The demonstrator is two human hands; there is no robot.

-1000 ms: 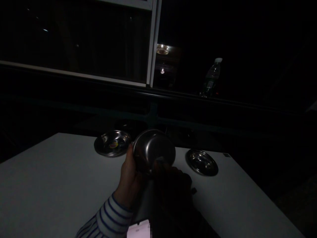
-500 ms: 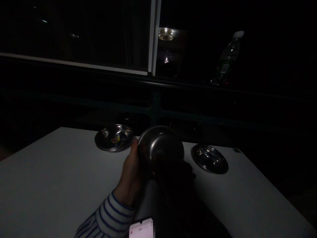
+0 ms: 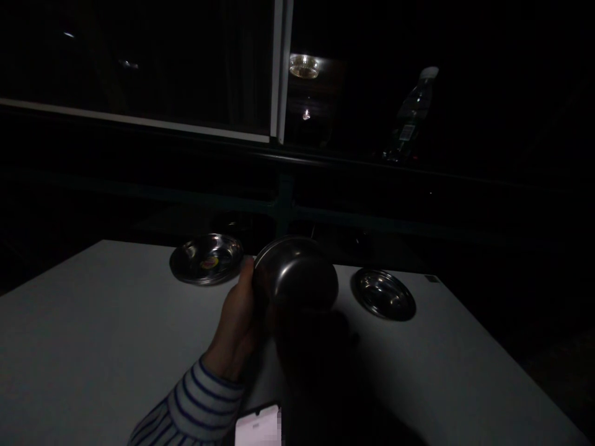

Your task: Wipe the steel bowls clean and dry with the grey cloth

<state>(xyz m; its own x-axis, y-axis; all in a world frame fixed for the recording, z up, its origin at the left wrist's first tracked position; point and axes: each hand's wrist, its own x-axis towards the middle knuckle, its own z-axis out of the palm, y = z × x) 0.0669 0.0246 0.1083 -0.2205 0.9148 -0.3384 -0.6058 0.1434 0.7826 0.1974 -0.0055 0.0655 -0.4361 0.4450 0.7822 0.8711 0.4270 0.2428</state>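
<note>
The scene is very dark. My left hand (image 3: 235,328), in a blue-striped white sleeve, grips the rim of a steel bowl (image 3: 295,275) held tilted above a white table (image 3: 93,334). A dark shape (image 3: 316,365) covers the bowl's lower part and reaches down to the frame's bottom edge; it may be my right hand and arm under a dark cloth or glove, but its fingers do not show. A second steel dish (image 3: 206,258) lies on the table to the left of the held bowl, and a third dish (image 3: 383,293) lies to its right.
A lit phone screen (image 3: 258,426) shows at the bottom edge. Behind the table runs a dark rail and ledge with a plastic bottle (image 3: 411,114) standing on it. A white window frame (image 3: 277,71) rises at the back. The table's right edge drops into darkness.
The view has shifted a little between frames. The dark shape has moved up over more of the bowl's face. My left hand keeps its hold on the rim.
</note>
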